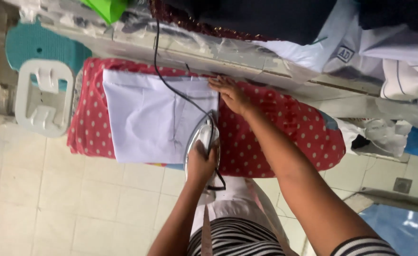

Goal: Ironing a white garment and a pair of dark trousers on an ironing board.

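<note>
On red dotted ironing board [275,137]: left hand [202,163] clenched around iron [200,140] handle, soleplate on white cloth [147,118]. Right hand [230,95] flat, released, pressing cloth edge. Black cord [159,66] trails across cloth.

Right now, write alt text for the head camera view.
A person's left hand grips an iron on a white cloth while the right hand flattens its far edge. The cloth lies on a red, white-dotted ironing board over a tiled floor.

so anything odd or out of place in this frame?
One thing: the black cord trails across the white cloth ahead of the iron that the left hand grips. The right hand pins the cloth's edge.
</note>
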